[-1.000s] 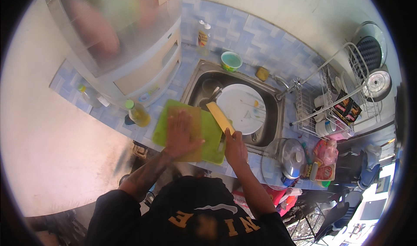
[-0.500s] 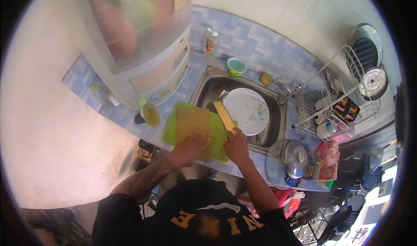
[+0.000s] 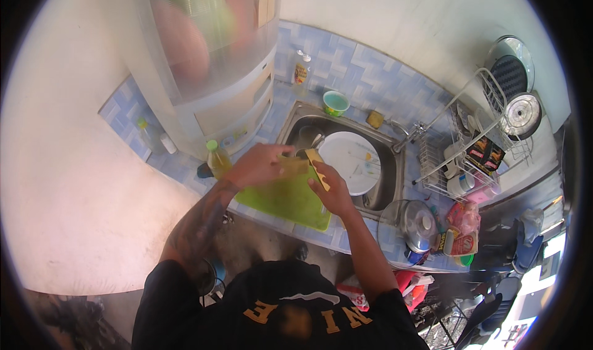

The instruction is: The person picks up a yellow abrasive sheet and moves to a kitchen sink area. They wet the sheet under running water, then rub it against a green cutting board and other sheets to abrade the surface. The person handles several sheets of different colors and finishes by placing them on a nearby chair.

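Observation:
A green cutting board point(image 3: 287, 202) lies on the counter at the sink's front left. Over its far part, my left hand point(image 3: 258, 163) grips a tan rectangular slab point(image 3: 293, 166), which is tilted and smeared by motion. My right hand point(image 3: 330, 188) is closed around a long, flat yellow strip point(image 3: 317, 164) at the board's right side, its far end pointing toward the sink. The slab's end and the strip come close together; whether they touch I cannot tell.
The steel sink point(image 3: 395, 171) holds a large white plate point(image 3: 351, 158). A teal bowl point(image 3: 335, 103), sponge point(image 3: 375, 119) and faucet point(image 3: 401, 129) line its back edge. Left stand a yellow-liquid bottle point(image 3: 217, 158) and cabinet point(image 3: 228, 103); right, a dish rack point(image 3: 463, 158) and lidded pot point(image 3: 420, 226).
My left hand has risen off the cutting board and moved away from me, lifting and tilting the tan slab. The yellow strip in my right hand has been brought closer and turned.

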The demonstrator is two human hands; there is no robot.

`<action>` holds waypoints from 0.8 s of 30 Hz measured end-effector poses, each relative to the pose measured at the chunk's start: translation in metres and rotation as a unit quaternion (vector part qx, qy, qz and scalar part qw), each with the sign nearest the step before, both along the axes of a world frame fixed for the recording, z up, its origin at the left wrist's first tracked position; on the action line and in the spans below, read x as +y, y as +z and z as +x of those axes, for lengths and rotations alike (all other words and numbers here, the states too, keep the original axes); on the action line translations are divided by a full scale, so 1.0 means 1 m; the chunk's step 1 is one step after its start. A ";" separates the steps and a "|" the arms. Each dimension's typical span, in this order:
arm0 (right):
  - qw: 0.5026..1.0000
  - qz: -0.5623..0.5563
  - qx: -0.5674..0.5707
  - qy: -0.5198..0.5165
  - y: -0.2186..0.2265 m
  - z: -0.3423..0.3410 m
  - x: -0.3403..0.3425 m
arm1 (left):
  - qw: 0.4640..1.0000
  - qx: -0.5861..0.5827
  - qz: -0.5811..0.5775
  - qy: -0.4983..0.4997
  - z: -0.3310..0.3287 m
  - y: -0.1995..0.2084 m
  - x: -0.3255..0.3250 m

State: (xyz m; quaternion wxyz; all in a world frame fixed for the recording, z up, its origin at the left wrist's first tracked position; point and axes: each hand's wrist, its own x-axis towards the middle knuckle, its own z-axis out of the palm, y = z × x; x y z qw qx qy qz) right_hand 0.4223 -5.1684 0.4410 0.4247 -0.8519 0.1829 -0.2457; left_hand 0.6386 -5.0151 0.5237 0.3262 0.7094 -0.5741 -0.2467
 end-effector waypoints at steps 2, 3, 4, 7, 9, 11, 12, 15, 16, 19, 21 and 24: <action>1.000 -0.010 0.005 0.006 0.019 0.008 0.001 | 0.994 0.099 0.029 0.044 0.002 0.016 -0.001; 1.000 0.002 -0.002 0.003 0.024 0.009 0.002 | 0.986 0.159 0.016 0.053 0.005 0.013 -0.004; 1.000 0.014 -0.009 0.003 0.027 0.012 0.003 | 0.974 0.218 0.004 0.064 0.009 0.009 -0.006; 0.994 0.087 -0.066 -0.021 0.031 0.018 0.012 | 0.934 0.340 -0.041 0.102 0.010 -0.007 -0.007; 0.987 0.127 -0.095 -0.036 0.031 0.016 0.020 | 0.858 0.508 -0.028 0.072 0.004 -0.012 0.002; 0.983 0.146 -0.101 -0.045 0.030 0.009 0.028 | 0.797 0.602 -0.024 0.039 -0.010 -0.017 0.006; 0.985 0.141 -0.095 -0.027 0.035 0.011 0.037 | 0.787 0.616 -0.033 0.027 -0.016 -0.021 0.009; 0.987 0.135 -0.092 0.006 0.042 0.008 0.057 | 0.764 0.642 -0.060 0.011 -0.039 -0.031 0.010; 0.984 0.140 -0.107 0.009 0.039 0.008 0.059 | 0.759 0.647 -0.069 0.010 -0.046 -0.033 0.010; 0.978 0.158 -0.132 0.015 0.045 0.004 0.068 | 0.785 0.610 -0.109 0.017 -0.061 -0.038 0.007; 0.973 0.174 -0.151 0.026 0.047 -0.001 0.071 | 0.820 0.561 -0.109 0.019 -0.066 -0.039 0.006; 0.962 0.190 -0.189 0.051 0.050 -0.004 0.074 | 0.846 0.515 -0.136 0.027 -0.073 -0.039 0.004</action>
